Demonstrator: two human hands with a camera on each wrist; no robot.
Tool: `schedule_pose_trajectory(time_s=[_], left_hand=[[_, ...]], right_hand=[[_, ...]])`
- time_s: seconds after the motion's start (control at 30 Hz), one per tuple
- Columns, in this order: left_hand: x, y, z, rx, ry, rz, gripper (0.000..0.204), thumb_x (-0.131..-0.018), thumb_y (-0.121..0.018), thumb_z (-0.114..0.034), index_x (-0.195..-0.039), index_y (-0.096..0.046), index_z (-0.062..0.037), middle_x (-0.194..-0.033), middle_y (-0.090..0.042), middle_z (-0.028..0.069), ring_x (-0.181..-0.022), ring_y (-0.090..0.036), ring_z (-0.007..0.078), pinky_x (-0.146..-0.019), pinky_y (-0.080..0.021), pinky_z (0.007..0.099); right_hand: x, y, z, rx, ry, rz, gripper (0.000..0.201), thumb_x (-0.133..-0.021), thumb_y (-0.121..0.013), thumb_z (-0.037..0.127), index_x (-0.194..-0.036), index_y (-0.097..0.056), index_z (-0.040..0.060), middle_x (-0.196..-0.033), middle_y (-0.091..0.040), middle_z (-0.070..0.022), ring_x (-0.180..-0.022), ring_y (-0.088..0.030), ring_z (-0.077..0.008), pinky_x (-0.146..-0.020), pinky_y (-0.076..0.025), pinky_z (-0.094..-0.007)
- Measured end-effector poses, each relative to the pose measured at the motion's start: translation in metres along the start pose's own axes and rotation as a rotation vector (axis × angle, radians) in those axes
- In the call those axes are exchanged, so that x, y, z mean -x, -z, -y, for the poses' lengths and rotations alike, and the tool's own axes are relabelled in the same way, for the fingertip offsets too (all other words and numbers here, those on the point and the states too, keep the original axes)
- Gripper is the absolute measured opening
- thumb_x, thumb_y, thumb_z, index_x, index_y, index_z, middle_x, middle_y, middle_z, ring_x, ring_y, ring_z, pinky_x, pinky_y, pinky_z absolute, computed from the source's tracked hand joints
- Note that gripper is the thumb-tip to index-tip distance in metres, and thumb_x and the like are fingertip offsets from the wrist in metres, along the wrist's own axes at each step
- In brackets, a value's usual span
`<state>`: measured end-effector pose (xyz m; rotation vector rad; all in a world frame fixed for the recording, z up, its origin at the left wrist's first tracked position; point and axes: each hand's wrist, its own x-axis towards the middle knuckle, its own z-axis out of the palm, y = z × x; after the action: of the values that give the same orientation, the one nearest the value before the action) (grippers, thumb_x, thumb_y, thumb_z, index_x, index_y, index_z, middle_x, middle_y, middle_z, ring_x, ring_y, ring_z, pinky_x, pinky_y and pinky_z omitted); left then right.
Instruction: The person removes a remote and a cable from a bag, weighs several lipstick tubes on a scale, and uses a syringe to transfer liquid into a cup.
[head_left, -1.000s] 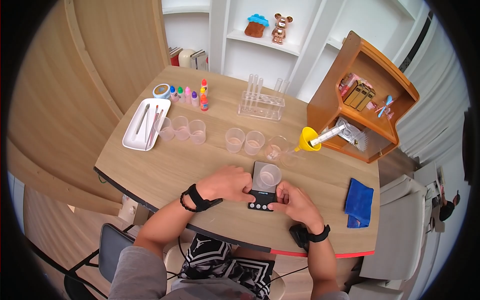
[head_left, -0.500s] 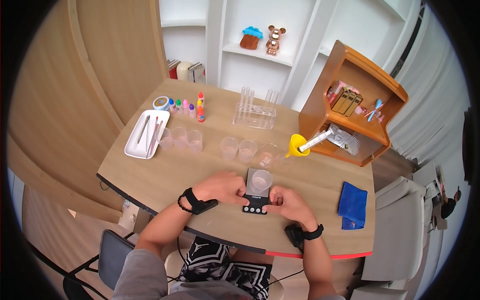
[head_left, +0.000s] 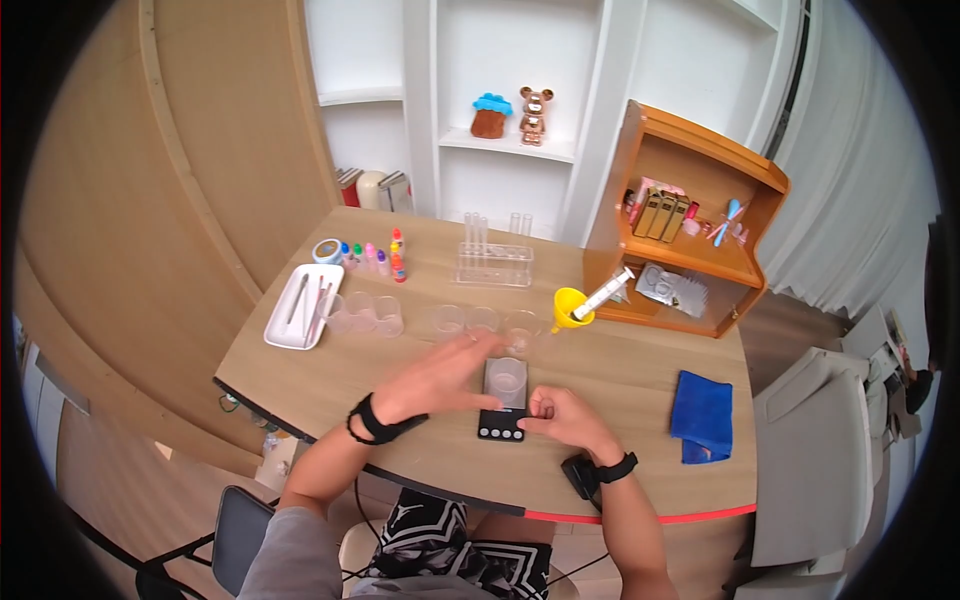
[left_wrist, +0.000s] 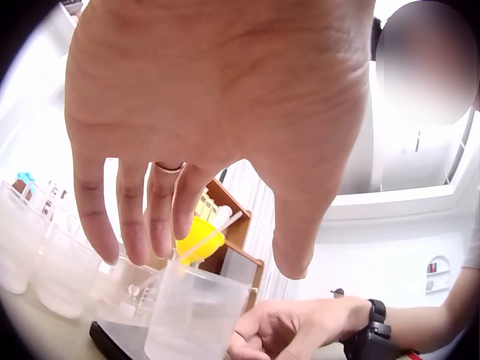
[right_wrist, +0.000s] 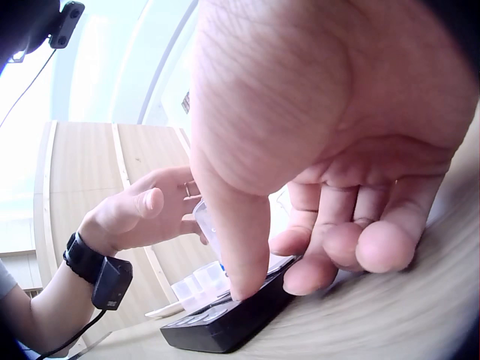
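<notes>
A small black digital scale [head_left: 500, 424] lies flat on the table before the person. On its plate stands a clear plastic cup [head_left: 507, 384], also large in the left wrist view, where the cup [left_wrist: 196, 315] shows no contents I can make out. My left hand [head_left: 435, 380] hovers left of the scale, palm down, fingers spread and stretched towards the cups behind it; nothing is in it. My right hand [head_left: 568, 418] stays at the scale's right edge. In the right wrist view its thumb [right_wrist: 244, 255] touches the scale's top, with curled fingers [right_wrist: 311, 271] beside its side wall.
Behind the scale stand several clear cups [head_left: 450, 320] and a yellow funnel [head_left: 572, 308] with a syringe [head_left: 604, 292]. Further off are more cups [head_left: 385, 316], a white tray [head_left: 272, 325], dropper bottles [head_left: 381, 264], a test tube rack [head_left: 495, 268] and a wooden cabinet [head_left: 612, 235]. A blue cloth [head_left: 702, 415] lies right.
My left hand has let go of the scale's left side, lifted and opened, reaching forward. The right hand stays at the scale. The head view has tilted upward.
</notes>
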<state>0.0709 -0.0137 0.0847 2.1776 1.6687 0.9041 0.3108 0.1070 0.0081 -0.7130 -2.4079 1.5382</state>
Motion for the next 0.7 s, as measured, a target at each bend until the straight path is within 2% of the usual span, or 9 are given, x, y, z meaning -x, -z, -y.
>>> schedule_pose_trajectory(time_s=[0.07, 0.1, 0.3, 0.43, 0.53, 0.6, 0.7], left_hand=[[-0.004, -0.011, -0.004, -0.053, -0.050, 0.027, 0.071, -0.077, -0.085, -0.028, -0.136, -0.051, -0.0061, -0.129, -0.057, 0.0163, -0.124, -0.055, 0.0354, -0.104, -0.046, 0.0442], [-0.006, -0.013, -0.005, -0.046, -0.045, 0.052, 0.069, -0.078, -0.083, -0.028, -0.136, -0.051, -0.0055, -0.129, -0.056, 0.0170, -0.124, -0.053, 0.0382, -0.105, -0.044, 0.0455], [-0.009, -0.024, -0.003, -0.056, 0.011, 0.030, 0.055, -0.079, -0.080, -0.021, -0.126, -0.057, -0.0053, -0.118, -0.060, 0.0144, -0.117, -0.057, 0.0364, -0.096, -0.048, 0.0451], [-0.005, -0.016, -0.003, -0.071, 0.023, 0.033, 0.050, -0.079, -0.079, -0.020, -0.123, -0.060, -0.0055, -0.117, -0.062, 0.0138, -0.115, -0.059, 0.0356, -0.097, -0.049, 0.0445], [0.007, -0.002, 0.010, -0.017, -0.035, -0.042, 0.050, -0.077, -0.080, -0.019, -0.122, -0.062, -0.0058, -0.119, -0.063, 0.0137, -0.115, -0.060, 0.0341, -0.098, -0.049, 0.0433], [0.017, 0.011, 0.027, -0.008, 0.126, -0.071, 0.053, -0.074, -0.081, -0.017, -0.122, -0.063, -0.0063, -0.120, -0.064, 0.0140, -0.115, -0.060, 0.0333, -0.100, -0.049, 0.0421], [0.029, 0.035, 0.044, -0.138, 0.147, -0.125, 0.054, -0.072, -0.082, -0.015, -0.122, -0.064, -0.0065, -0.118, -0.065, 0.0143, -0.116, -0.059, 0.0337, -0.100, -0.048, 0.0421]], right_hand=[[0.001, 0.000, -0.001, 0.038, -0.014, -0.021, 0.031, -0.082, -0.083, 0.016, -0.078, -0.055, 0.0049, -0.065, -0.057, -0.0019, -0.060, -0.052, -0.0111, -0.055, -0.043, -0.0300], [0.002, 0.001, 0.005, 0.066, -0.023, -0.031, 0.030, -0.082, -0.083, 0.018, -0.078, -0.056, 0.0047, -0.064, -0.057, -0.0021, -0.060, -0.053, -0.0119, -0.055, -0.043, -0.0306], [0.002, 0.001, 0.003, 0.089, -0.019, -0.036, 0.028, -0.083, -0.081, 0.019, -0.077, -0.058, 0.0042, -0.065, -0.060, -0.0031, -0.060, -0.055, -0.0133, -0.056, -0.044, -0.0312], [0.003, 0.002, 0.008, 0.118, -0.023, -0.037, 0.026, -0.083, -0.081, 0.020, -0.078, -0.060, 0.0042, -0.065, -0.061, -0.0037, -0.060, -0.056, -0.0137, -0.056, -0.045, -0.0316], [0.004, 0.002, 0.010, 0.105, -0.041, -0.040, 0.025, -0.084, -0.080, 0.020, -0.079, -0.061, 0.0041, -0.065, -0.061, -0.0039, -0.060, -0.056, -0.0137, -0.057, -0.046, -0.0316], [0.004, 0.002, 0.012, 0.115, -0.046, -0.040, 0.025, -0.084, -0.080, 0.021, -0.080, -0.063, 0.0038, -0.066, -0.063, -0.0050, -0.060, -0.058, -0.0149, -0.057, -0.046, -0.0322], [0.004, 0.001, 0.012, 0.142, -0.044, -0.042, 0.025, -0.085, -0.079, 0.022, -0.081, -0.063, 0.0034, -0.066, -0.064, -0.0062, -0.060, -0.059, -0.0165, -0.057, -0.047, -0.0328]])
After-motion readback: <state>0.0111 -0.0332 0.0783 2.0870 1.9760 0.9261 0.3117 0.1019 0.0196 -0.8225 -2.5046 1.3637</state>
